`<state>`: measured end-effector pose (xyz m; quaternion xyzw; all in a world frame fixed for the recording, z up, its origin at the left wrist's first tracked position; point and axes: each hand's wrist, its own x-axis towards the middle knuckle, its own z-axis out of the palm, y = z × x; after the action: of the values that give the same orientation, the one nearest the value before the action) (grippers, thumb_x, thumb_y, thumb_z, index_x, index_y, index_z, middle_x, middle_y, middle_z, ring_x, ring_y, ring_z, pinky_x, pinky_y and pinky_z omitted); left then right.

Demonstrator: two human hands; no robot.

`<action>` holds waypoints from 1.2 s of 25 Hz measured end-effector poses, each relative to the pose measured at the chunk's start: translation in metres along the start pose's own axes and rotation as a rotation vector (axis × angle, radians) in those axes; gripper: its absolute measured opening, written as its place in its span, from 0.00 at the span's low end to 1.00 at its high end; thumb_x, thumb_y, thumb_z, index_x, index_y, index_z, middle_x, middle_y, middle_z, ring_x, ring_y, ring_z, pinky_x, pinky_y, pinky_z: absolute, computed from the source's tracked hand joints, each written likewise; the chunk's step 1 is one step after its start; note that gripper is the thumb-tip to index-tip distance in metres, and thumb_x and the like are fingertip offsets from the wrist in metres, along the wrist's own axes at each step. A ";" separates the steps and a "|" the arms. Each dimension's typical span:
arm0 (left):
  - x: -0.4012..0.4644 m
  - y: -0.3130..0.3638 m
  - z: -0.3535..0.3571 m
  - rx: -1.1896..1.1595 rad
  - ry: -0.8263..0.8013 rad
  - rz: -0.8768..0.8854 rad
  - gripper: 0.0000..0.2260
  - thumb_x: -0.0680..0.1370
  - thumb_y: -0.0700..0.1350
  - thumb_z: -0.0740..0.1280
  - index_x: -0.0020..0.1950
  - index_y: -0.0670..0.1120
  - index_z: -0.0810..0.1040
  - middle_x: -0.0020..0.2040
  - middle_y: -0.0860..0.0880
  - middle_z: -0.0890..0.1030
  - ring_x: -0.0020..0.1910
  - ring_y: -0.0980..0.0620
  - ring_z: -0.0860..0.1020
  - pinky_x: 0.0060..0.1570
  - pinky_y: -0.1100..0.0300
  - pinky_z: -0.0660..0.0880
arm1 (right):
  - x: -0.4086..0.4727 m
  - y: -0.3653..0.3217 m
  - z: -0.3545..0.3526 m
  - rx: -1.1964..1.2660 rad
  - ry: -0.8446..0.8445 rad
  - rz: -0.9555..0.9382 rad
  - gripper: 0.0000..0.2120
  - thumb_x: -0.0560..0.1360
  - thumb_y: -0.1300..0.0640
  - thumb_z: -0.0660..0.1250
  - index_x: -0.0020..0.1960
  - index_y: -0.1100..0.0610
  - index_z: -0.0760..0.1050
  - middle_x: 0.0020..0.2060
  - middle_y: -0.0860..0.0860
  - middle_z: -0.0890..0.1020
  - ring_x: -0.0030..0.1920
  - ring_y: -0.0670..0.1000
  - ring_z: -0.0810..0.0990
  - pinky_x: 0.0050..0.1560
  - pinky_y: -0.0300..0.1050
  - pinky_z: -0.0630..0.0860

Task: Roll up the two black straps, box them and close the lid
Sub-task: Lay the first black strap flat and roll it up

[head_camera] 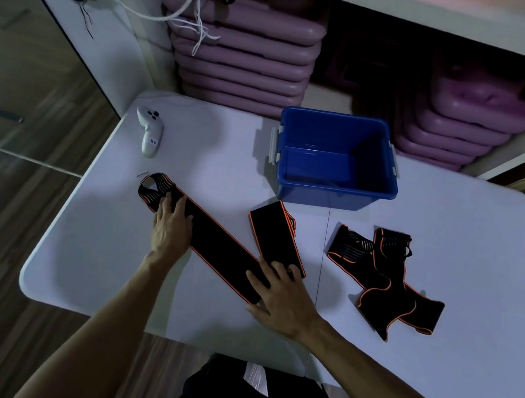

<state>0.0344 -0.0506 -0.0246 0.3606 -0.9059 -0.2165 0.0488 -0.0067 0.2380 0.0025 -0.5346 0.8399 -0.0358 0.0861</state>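
A long black strap with orange edging lies flat on the white table, bent into a V near the front. My left hand presses flat on its far left end, fingers spread. My right hand rests flat on the bend of the V. A second black strap lies crumpled to the right, untouched. The blue box stands open behind the straps, with a blue panel, perhaps its lid, lying inside.
A white game controller lies at the table's far left, with a small screw near it. Stacked purple mats fill the shelf behind. White cords hang above. The floor drops away to the left.
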 end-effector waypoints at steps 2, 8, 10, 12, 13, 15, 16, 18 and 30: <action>-0.003 0.025 -0.002 -0.009 0.059 0.018 0.18 0.76 0.41 0.64 0.66 0.42 0.71 0.67 0.37 0.68 0.64 0.35 0.66 0.61 0.41 0.66 | -0.002 0.009 -0.009 0.093 0.096 0.158 0.27 0.76 0.39 0.61 0.71 0.51 0.68 0.70 0.56 0.70 0.66 0.58 0.69 0.61 0.60 0.71; 0.004 0.104 0.011 -0.244 0.040 0.310 0.12 0.76 0.40 0.64 0.59 0.43 0.77 0.58 0.42 0.76 0.57 0.42 0.73 0.57 0.47 0.73 | -0.018 0.055 -0.017 0.296 -0.006 0.523 0.34 0.72 0.45 0.72 0.73 0.50 0.63 0.59 0.55 0.74 0.60 0.59 0.72 0.54 0.53 0.73; 0.008 0.118 0.020 -0.261 -0.036 0.322 0.11 0.76 0.40 0.63 0.57 0.43 0.78 0.56 0.42 0.77 0.54 0.43 0.75 0.56 0.49 0.74 | -0.035 0.066 -0.019 0.336 -0.031 0.516 0.35 0.72 0.48 0.72 0.75 0.50 0.61 0.58 0.55 0.75 0.59 0.58 0.72 0.55 0.52 0.72; 0.011 0.122 0.031 -0.312 -0.195 0.317 0.11 0.75 0.37 0.64 0.56 0.42 0.78 0.53 0.40 0.78 0.50 0.42 0.78 0.52 0.51 0.76 | -0.056 0.077 -0.019 0.386 -0.059 0.542 0.36 0.74 0.51 0.71 0.77 0.49 0.58 0.58 0.55 0.72 0.58 0.56 0.70 0.58 0.53 0.73; 0.011 0.123 0.036 -0.311 -0.286 0.325 0.12 0.74 0.36 0.66 0.57 0.41 0.78 0.53 0.40 0.78 0.49 0.41 0.79 0.52 0.53 0.75 | -0.065 0.080 -0.019 0.426 -0.068 0.560 0.36 0.74 0.52 0.71 0.77 0.49 0.57 0.58 0.55 0.71 0.59 0.56 0.69 0.59 0.54 0.73; 0.005 0.131 0.044 -0.252 -0.454 0.383 0.17 0.72 0.38 0.70 0.60 0.42 0.77 0.56 0.40 0.77 0.55 0.41 0.77 0.58 0.56 0.71 | -0.074 0.083 -0.020 0.491 -0.076 0.589 0.34 0.74 0.55 0.70 0.76 0.50 0.58 0.59 0.55 0.69 0.60 0.56 0.67 0.61 0.54 0.72; 0.001 0.136 0.047 -0.220 -0.543 0.405 0.20 0.71 0.40 0.71 0.62 0.41 0.76 0.59 0.40 0.77 0.58 0.42 0.76 0.60 0.57 0.69 | -0.074 0.083 -0.021 0.500 -0.083 0.584 0.34 0.74 0.56 0.69 0.76 0.50 0.58 0.59 0.55 0.69 0.60 0.55 0.66 0.61 0.52 0.71; -0.006 0.147 0.052 -0.167 -0.623 0.408 0.18 0.71 0.41 0.70 0.60 0.40 0.77 0.57 0.41 0.79 0.58 0.44 0.77 0.56 0.58 0.69 | -0.070 0.082 -0.022 0.501 -0.089 0.547 0.33 0.74 0.58 0.68 0.76 0.49 0.59 0.58 0.54 0.67 0.59 0.54 0.66 0.61 0.49 0.70; 0.047 0.072 -0.053 -0.030 0.004 -0.048 0.12 0.72 0.39 0.71 0.54 0.45 0.75 0.56 0.40 0.71 0.45 0.37 0.77 0.39 0.50 0.73 | -0.062 0.078 -0.019 0.684 0.051 0.542 0.23 0.76 0.63 0.65 0.71 0.55 0.68 0.59 0.50 0.66 0.59 0.50 0.73 0.60 0.35 0.73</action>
<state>-0.0323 -0.0549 0.0506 0.3821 -0.8935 -0.2304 0.0506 -0.0542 0.3268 0.0160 -0.2344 0.8917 -0.3010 0.2437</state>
